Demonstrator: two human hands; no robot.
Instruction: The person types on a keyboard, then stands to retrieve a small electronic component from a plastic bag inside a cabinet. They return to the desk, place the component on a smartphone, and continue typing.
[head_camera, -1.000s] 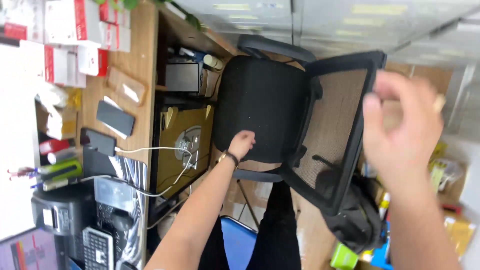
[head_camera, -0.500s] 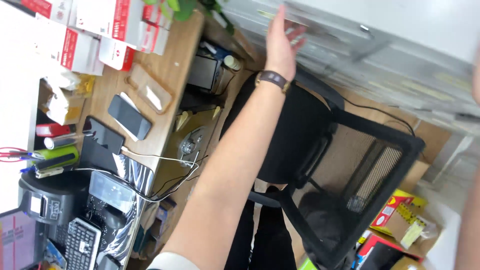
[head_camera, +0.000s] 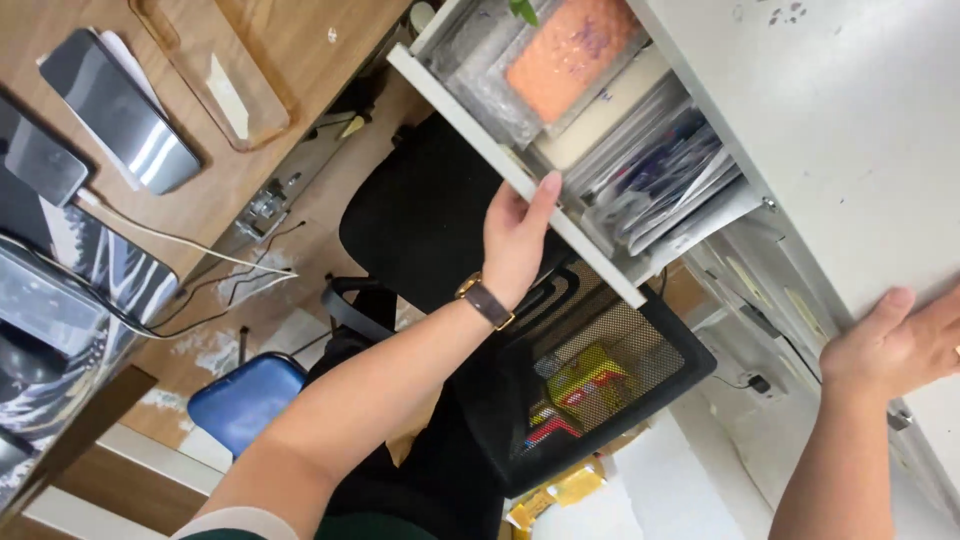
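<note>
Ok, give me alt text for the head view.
A person's left hand grips the front edge of an open white drawer packed with papers and pouches, while the right hand rests flat on the white cabinet. A black mesh chair sits below.

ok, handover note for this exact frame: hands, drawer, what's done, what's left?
Left hand: gripping the front panel of the open drawer, thumb on top edge.
Right hand: flat on the white cabinet, holding nothing.
Drawer: pulled out over the black mesh chair; inside, grey pouches, an orange packet, clear sleeves.
Done: drawer open.
Left: contents untouched.
</note>
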